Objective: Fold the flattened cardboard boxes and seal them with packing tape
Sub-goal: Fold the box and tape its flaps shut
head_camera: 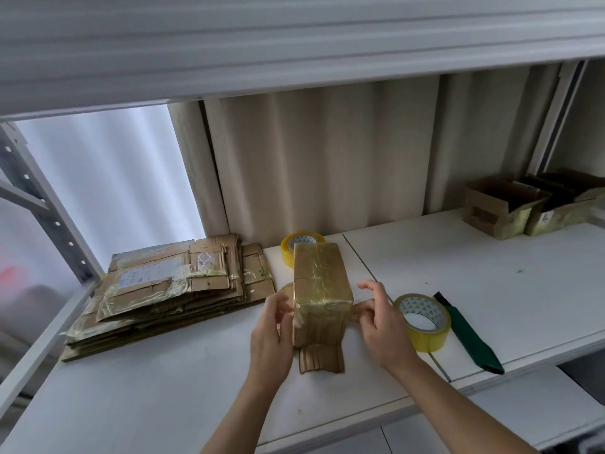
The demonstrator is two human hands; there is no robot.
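Note:
A small cardboard box point(319, 283), shiny with old tape, lies on the white shelf point(491, 273) with its near end open and flaps spread. My left hand point(273, 332) grips the left side flap. My right hand point(381, 319) pinches the right side flap. The bottom flap point(322, 358) lies flat toward me. A stack of flattened cardboard boxes point(170, 290) rests to the left. One roll of yellowish packing tape point(424, 321) sits just right of my right hand; a second roll point(299, 245) stands behind the box.
A green-handled cutter point(468, 335) lies right of the near tape roll. Open assembled boxes point(510, 208) stand at the back right. A shelf board hangs overhead, and a grey metal upright point(49, 208) rises at the left.

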